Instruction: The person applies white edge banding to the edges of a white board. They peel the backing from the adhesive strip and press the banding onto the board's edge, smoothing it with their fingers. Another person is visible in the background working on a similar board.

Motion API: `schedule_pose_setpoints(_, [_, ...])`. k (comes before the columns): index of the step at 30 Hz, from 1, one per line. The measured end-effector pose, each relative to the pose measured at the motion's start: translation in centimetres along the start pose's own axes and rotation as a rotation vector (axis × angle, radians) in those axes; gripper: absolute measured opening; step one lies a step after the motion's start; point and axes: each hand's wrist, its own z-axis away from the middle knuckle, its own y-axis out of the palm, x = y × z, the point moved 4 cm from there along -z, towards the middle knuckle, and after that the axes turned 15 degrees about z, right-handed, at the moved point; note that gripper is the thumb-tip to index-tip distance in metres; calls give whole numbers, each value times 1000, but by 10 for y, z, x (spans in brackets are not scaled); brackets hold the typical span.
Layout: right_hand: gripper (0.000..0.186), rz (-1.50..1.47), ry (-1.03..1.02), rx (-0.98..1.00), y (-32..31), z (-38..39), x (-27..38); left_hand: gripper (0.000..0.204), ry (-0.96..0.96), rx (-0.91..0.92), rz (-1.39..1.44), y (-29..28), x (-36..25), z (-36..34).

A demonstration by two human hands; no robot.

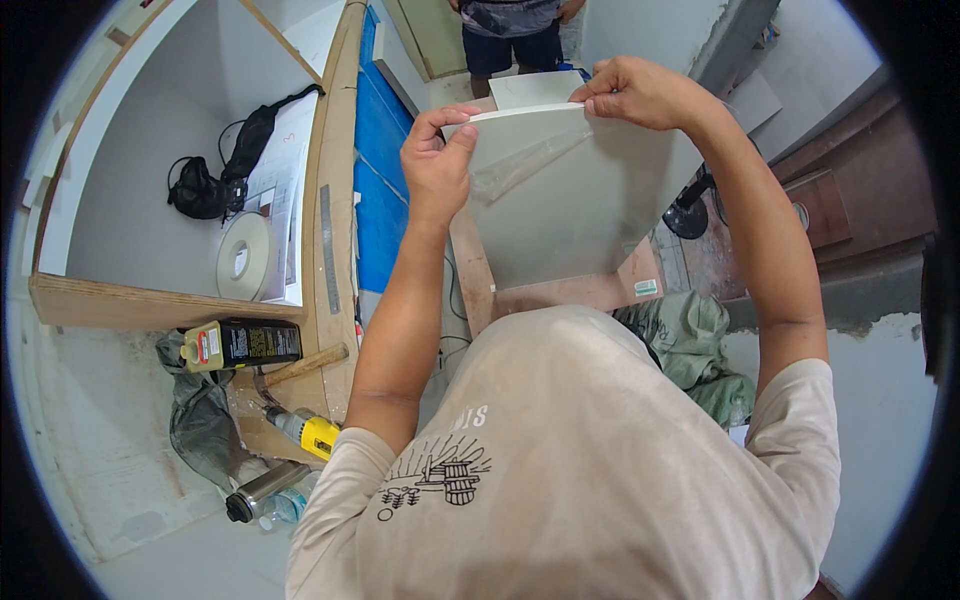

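A pale grey panel (pixel 560 215) stands in front of me, its far edge raised and its near end down by a brownish-pink board (pixel 640 270). My left hand (pixel 437 165) pinches the panel's thin white edge at the left corner, thumb on the near face. Farther right along the same edge, my right hand (pixel 640 95) grips with thumb and fingers. A crumpled strip of clear film (pixel 525 168) clings to the panel's face. Beyond the edge, a smaller pale board (pixel 535 90) shows. What the panel rests on is partly hidden by my shirt.
To the left, a cabinet box (pixel 165 310) holds a roll of edge banding (pixel 247 255) and a black pouch (pixel 200 190). Nearby lie a metal ruler (pixel 330 250), a hammer (pixel 305 365), a yellow power tool (pixel 318 436) and a steel flask (pixel 268 490). Green sacks (pixel 685 340) lie right; a person (pixel 512 45) stands ahead.
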Motion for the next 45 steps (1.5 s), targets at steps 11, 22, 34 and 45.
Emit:
schedule_pose_setpoints(11, [29,-3,23,16,-1,-3,-1,8,-78,-80,-80,6,-1,-8])
schedule_pose_setpoints(22, [30,-40,8,-62,-5,1,4,9,-15,-91,-224,9,-4,-7])
schedule_pose_setpoints(34, [29,39,-23,-150,6,-6,-6,16,-193,34,-151,1,-4,-17])
schedule_pose_setpoints(45, [30,42,-56,-109,6,-14,-14,18,-117,164,-217,-12,1,-34])
